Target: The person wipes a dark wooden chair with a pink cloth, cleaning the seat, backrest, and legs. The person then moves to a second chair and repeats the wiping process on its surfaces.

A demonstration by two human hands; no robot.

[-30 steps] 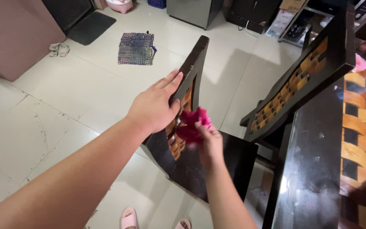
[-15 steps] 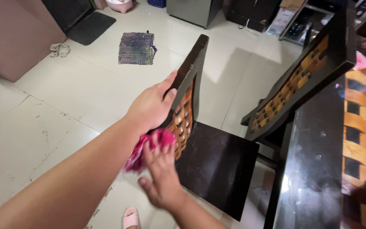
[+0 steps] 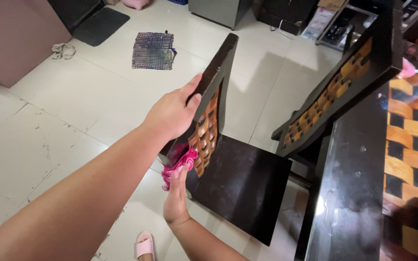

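Bright pink crumpled cloth (image 3: 179, 163) sits just below the middle of my head view, pressed against the lower edge of the dark wooden chair (image 3: 240, 176) with the woven orange-brown back panel. My right hand (image 3: 176, 195) comes up from six o'clock, its fingers closed on the cloth and pushing it to the backrest. My left hand (image 3: 174, 113), reaching in from eight o'clock, wraps the side rail of the backrest, thumb on the inner face. At three o'clock stands a second dark chair (image 3: 349, 82) with the same weave, tucked beside the glossy black table (image 3: 351, 193). At eleven o'clock a purple woven floor mat (image 3: 154, 50) lies on the pale tiled floor (image 3: 49, 125).
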